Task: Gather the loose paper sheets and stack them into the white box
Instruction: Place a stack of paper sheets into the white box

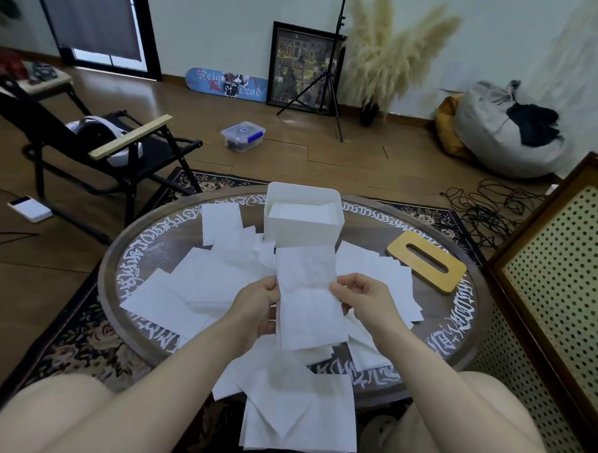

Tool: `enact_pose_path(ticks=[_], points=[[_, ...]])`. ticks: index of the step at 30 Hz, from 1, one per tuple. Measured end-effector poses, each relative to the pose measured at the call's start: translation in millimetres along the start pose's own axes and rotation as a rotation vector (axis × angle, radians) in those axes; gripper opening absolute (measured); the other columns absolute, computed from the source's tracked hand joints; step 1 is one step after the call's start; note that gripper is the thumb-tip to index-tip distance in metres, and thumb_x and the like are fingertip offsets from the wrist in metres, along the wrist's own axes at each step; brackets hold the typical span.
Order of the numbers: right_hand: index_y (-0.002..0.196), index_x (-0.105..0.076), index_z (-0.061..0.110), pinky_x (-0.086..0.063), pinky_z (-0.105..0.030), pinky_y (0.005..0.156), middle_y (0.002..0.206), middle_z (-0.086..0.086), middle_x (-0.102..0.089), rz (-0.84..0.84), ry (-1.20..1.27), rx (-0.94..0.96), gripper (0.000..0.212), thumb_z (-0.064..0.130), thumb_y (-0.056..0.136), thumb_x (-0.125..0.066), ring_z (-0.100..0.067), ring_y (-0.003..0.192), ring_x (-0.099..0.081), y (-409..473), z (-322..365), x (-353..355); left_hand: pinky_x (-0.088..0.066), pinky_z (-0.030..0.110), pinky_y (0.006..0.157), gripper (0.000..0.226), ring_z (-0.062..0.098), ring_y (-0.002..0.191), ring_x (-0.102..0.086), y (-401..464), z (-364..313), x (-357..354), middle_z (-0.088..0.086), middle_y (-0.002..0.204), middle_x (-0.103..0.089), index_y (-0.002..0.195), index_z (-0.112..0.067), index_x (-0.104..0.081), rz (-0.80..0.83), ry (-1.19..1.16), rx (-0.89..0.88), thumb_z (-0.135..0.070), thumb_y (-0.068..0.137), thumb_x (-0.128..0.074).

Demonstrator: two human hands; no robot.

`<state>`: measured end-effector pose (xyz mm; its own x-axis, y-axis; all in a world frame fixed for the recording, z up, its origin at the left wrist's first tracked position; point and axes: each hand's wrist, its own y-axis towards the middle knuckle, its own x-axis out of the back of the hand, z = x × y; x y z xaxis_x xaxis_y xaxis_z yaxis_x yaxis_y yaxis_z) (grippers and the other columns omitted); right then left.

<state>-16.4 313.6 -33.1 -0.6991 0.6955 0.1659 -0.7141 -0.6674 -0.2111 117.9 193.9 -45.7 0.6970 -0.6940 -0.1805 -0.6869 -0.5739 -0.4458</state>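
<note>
A long white paper sheet hangs lengthwise above the round table, held between both hands. My left hand grips its left edge and my right hand pinches its right edge. Behind it stands the white box, open on top, with white sheets lying inside. Several loose paper sheets are scattered over the table on both sides, and more loose sheets hang over the near edge between my knees.
The round dark table has white lettering round its rim. A wooden lid with a slot lies at the right of the box. A folding chair stands at the left, a perforated cabinet at the right.
</note>
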Motion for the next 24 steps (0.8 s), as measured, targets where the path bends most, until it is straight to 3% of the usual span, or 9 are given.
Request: enact_pose_path(ticks=[5, 10, 15, 18, 20, 22, 24], points=[[0.079, -0.068, 0.011, -0.042, -0.019, 0.067, 0.075, 0.002, -0.063, -0.001, -0.027, -0.007, 0.006, 0.012, 0.086, -0.069, -0.008, 0.068, -0.054, 0.7, -1.7, 0.5, -0.052, 0.031, 0.061, 0.029, 0.025, 0.083, -0.066, 0.5, -0.2, 0.3, 0.006, 0.102, -0.072, 0.108, -0.019, -0.067, -0.005, -0.017, -0.013, -0.008, 0.1, -0.041], [0.077, -0.066, 0.011, -0.038, -0.006, 0.047, 0.073, 0.002, -0.064, 0.018, -0.019, -0.025, 0.01, 0.012, 0.086, -0.068, -0.009, 0.065, -0.054, -1.8, 0.6, 2.1, -0.054, 0.035, 0.07, 0.029, 0.026, 0.085, -0.067, 1.1, -0.2, -0.1, 0.006, 0.102, -0.073, 0.107, -0.02, -0.067, -0.003, -0.032, -0.02, -0.007, 0.099, -0.042], [0.083, -0.068, 0.004, -0.049, -0.018, 0.062, 0.076, -0.004, -0.067, 0.018, 0.025, -0.013, 0.002, 0.005, 0.084, -0.07, -0.012, 0.065, -0.057, 0.1, -2.2, 2.4, -0.053, 0.035, 0.068, 0.026, 0.027, 0.086, -0.065, -0.3, -1.1, 0.5, 0.008, 0.107, -0.071, 0.113, -0.017, -0.065, -0.001, -0.014, -0.027, -0.017, 0.102, -0.041], [0.084, -0.068, 0.003, -0.049, -0.019, 0.063, 0.075, -0.004, -0.067, 0.004, 0.028, -0.006, 0.003, 0.004, 0.083, -0.07, -0.01, 0.061, -0.056, 1.5, -4.9, 3.3, -0.053, 0.04, 0.074, 0.034, 0.031, 0.094, -0.066, 0.0, -1.8, 0.1, 0.009, 0.107, -0.07, 0.112, -0.015, -0.065, 0.004, -0.009, -0.015, -0.035, 0.102, -0.039], [0.083, -0.068, 0.003, -0.048, -0.019, 0.063, 0.074, -0.004, -0.067, -0.007, 0.03, -0.002, 0.003, 0.004, 0.082, -0.071, -0.01, 0.061, -0.056, 2.2, -5.8, 3.4, -0.055, 0.037, 0.07, 0.039, 0.028, 0.095, -0.068, 0.6, -1.3, 0.0, 0.005, 0.105, -0.072, 0.11, -0.02, -0.065, 0.02, 0.019, -0.009, -0.046, 0.1, -0.037], [0.083, -0.067, 0.003, -0.048, -0.017, 0.061, 0.074, -0.004, -0.067, -0.013, 0.021, 0.007, 0.003, 0.003, 0.082, -0.071, -0.008, 0.059, -0.056, 2.7, -6.7, 3.4, -0.054, 0.033, 0.068, 0.031, 0.022, 0.093, -0.069, -0.2, 0.6, -0.5, 0.002, 0.104, -0.072, 0.112, -0.021, -0.064, 0.025, 0.104, -0.048, -0.042, 0.098, -0.047], [0.083, -0.068, 0.003, -0.048, -0.016, 0.059, 0.073, -0.004, -0.067, -0.014, 0.011, 0.015, 0.003, 0.003, 0.082, -0.071, -0.007, 0.058, -0.056, 2.9, -7.6, 3.5, -0.054, 0.032, 0.067, 0.022, 0.02, 0.093, -0.068, -0.3, 3.6, -0.5, 0.002, 0.107, -0.071, 0.116, -0.019, -0.062, 0.012, 0.183, -0.095, -0.024, 0.095, -0.056]])
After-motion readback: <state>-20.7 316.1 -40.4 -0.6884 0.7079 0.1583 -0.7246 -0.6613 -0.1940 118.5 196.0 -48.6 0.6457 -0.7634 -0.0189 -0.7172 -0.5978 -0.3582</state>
